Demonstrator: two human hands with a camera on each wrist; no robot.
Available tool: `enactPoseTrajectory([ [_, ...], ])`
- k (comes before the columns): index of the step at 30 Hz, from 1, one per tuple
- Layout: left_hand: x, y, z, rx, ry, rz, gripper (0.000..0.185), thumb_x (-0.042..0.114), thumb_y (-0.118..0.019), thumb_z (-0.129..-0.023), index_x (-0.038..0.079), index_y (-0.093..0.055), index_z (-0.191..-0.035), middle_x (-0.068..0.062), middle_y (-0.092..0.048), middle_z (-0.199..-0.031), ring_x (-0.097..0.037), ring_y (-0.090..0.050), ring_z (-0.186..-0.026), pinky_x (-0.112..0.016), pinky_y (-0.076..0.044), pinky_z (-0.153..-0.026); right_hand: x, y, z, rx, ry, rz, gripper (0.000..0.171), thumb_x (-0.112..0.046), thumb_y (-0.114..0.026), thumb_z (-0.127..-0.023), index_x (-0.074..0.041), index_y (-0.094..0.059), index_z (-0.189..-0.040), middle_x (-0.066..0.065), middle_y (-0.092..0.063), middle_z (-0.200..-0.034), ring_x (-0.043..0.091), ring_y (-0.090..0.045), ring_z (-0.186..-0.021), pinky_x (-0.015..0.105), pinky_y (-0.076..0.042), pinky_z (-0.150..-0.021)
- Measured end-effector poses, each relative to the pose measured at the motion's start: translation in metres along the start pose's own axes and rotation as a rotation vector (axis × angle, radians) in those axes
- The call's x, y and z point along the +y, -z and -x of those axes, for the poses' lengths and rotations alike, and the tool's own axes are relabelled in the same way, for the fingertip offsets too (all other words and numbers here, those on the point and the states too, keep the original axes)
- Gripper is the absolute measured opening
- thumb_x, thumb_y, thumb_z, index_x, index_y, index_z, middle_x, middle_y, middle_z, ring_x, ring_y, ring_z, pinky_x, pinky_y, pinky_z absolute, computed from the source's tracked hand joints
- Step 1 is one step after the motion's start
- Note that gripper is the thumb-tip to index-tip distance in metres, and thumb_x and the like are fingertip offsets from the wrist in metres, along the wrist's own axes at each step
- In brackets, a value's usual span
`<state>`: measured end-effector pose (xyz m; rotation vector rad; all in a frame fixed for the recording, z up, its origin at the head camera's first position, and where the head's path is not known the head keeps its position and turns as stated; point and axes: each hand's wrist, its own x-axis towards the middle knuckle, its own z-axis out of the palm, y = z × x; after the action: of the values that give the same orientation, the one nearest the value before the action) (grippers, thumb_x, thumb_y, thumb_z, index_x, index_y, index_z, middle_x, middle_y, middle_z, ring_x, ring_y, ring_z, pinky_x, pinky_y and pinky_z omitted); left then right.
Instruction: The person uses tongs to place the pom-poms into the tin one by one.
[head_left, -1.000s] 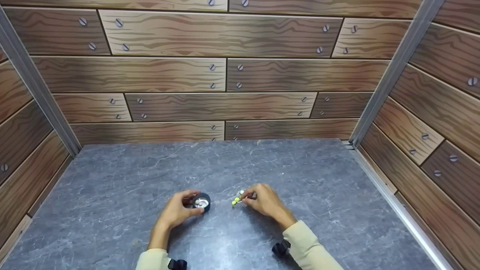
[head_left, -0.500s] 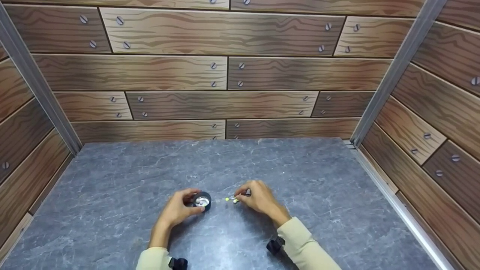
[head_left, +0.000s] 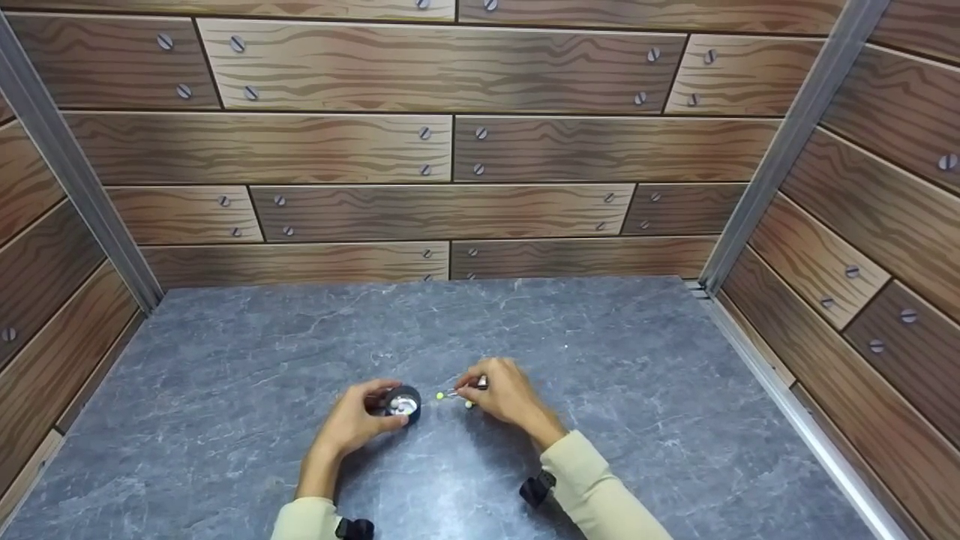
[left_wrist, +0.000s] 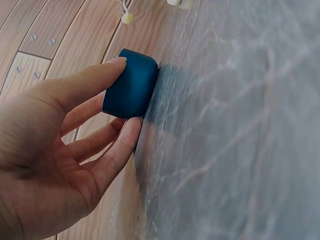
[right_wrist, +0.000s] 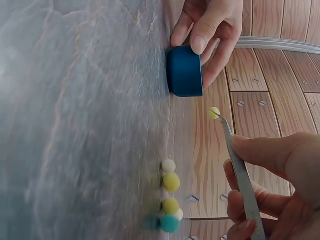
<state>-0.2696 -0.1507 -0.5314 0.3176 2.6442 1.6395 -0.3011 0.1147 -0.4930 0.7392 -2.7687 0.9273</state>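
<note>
Left hand (head_left: pixel 352 424) around blue cup (head_left: pixel 403 404)

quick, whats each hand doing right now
Left hand: grips the blue cup on the table.
Right hand: pinches tweezers that hold a yellow ball.

The desk (head_left: pixel 600 375) looks like grey veined stone with a smooth, faintly glossy finish. The walls (head_left: pixel 450 150) show printed wood grain with drawn screws, framed by matt metal strips (head_left: pixel 795 127). The small blue cup (right_wrist: pixel 184 71) appears matt plastic. The tweezers (right_wrist: pixel 242 175) are bright, smooth metal. The little balls (right_wrist: pixel 171 182) look soft and fuzzy.
</note>
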Motion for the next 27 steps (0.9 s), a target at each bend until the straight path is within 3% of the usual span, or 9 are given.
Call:
enactPoseTrajectory([
  [14, -0.001, 0.0, -0.001, -0.004, -0.012, -0.007, 0.054, 0.008, -0.088, -0.079, 0.0, -0.068, -0.129, -0.023, -0.072, -0.124, -0.035, -0.069, -0.109, -0.053, -0.054, -0.099, -0.01, -0.012, -0.011, 0.026, 0.067, -0.009, 0.004, -0.017, -0.081, -0.087, -0.016, -0.084, -0.088, 0.001, -0.078, -0.082, 0.007, -0.062, -0.071, 0.02, -0.042, -0.062],
  [22, 0.0, -0.001, -0.001, 0.005, 0.034, -0.016, 0.055, 0.009, -0.088, -0.079, 0.002, -0.068, -0.13, -0.021, -0.072, -0.126, -0.034, -0.069, -0.112, -0.052, -0.054, -0.1, -0.015, -0.018, -0.014, 0.003, 0.042, -0.012, 0.005, -0.017, -0.08, -0.089, -0.018, -0.085, -0.09, 0.001, -0.078, -0.085, 0.019, -0.069, -0.075, 0.02, -0.043, -0.062],
  [27, 0.0, -0.001, -0.001, 0.003, 0.018, -0.019, 0.055, 0.009, -0.088, -0.079, 0.001, -0.068, -0.13, -0.021, -0.072, -0.125, -0.035, -0.069, -0.111, -0.052, -0.055, -0.099, -0.017, -0.021, -0.016, 0.002, 0.038, -0.008, 0.004, -0.019, -0.08, -0.088, -0.018, -0.085, -0.09, 0.0, -0.078, -0.083, 0.007, -0.06, -0.07, 0.019, -0.041, -0.061],
])
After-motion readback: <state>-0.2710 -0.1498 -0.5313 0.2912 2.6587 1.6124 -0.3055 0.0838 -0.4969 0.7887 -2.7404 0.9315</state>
